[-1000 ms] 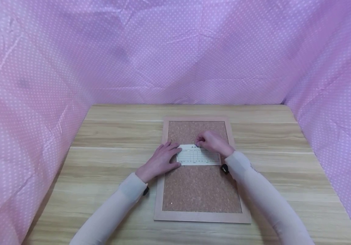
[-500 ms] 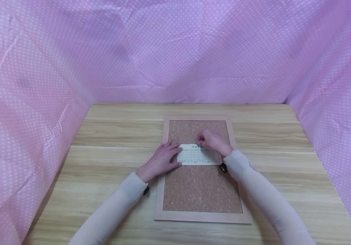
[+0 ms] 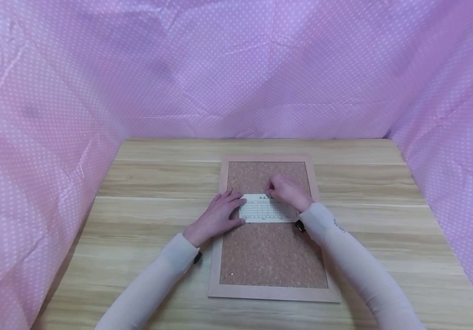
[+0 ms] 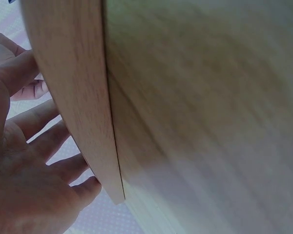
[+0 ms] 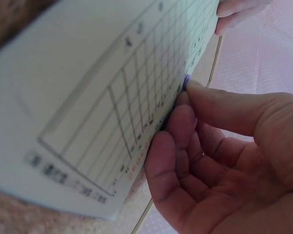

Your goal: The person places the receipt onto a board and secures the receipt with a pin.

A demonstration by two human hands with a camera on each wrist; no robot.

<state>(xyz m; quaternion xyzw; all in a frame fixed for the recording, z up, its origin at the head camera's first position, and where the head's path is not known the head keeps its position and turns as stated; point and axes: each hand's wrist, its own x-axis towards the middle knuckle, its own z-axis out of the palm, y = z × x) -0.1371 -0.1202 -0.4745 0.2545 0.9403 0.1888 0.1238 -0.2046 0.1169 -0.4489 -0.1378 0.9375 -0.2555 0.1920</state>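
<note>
A white printed form [image 3: 268, 210] with a ruled table lies across the middle of a wood-framed corkboard [image 3: 273, 256]. My left hand [image 3: 216, 215] rests at its left end, fingers spread, with thumb and fingertips on the paper's edge. At the form's top edge, near the middle, my right hand [image 3: 286, 190] pinches a small purple pushpin [image 5: 186, 82] between thumb and index finger. Only a sliver of the pushpin's head shows in the right wrist view; its point is hidden. My other right fingers are curled against the paper's edge.
The corkboard lies flat on a wood-grain table [image 3: 145, 183]. A small white speck [image 3: 232, 274] shows near the cork's lower left corner. Pink dotted cloth [image 3: 236, 68] hangs behind the table and at both sides.
My right hand stays at the form's top edge, with only a very slight shift; the purple bit under its fingertips is harder to see in the head view. My left hand keeps its place.
</note>
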